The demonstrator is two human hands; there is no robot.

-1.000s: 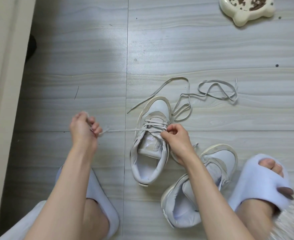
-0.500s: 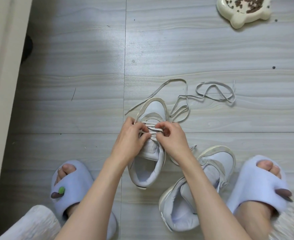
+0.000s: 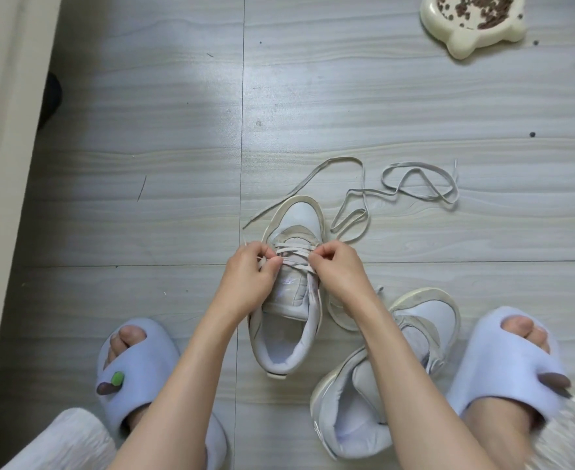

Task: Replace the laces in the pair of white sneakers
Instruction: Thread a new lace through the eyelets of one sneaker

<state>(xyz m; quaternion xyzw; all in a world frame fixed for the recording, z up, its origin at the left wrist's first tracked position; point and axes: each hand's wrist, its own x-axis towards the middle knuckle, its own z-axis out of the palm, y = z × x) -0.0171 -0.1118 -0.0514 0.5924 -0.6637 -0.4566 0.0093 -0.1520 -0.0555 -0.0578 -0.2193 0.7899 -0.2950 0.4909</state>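
The sneaker (image 3: 293, 266) I am lacing stands upright on the floor (image 3: 177, 130) between my feet, toe pointing away from me. Its lace (image 3: 294, 257) crosses the upper eyelets. My left hand (image 3: 250, 278) sits at the shoe's left edge, fingers (image 3: 262, 254) curled and pinching the lace there. My right hand (image 3: 338, 271) is at the right edge, fingers curled tight on the same lace. A long run of lace (image 3: 415, 184) trails off past the toe in loose loops on the floor. The second sneaker (image 3: 381, 378) lies tilted just right of the first, partly under my right forearm. My slippers (image 3: 143, 368) flank both shoes. A cream bowl (image 3: 466, 32) of kibble sits well apart at the far right.
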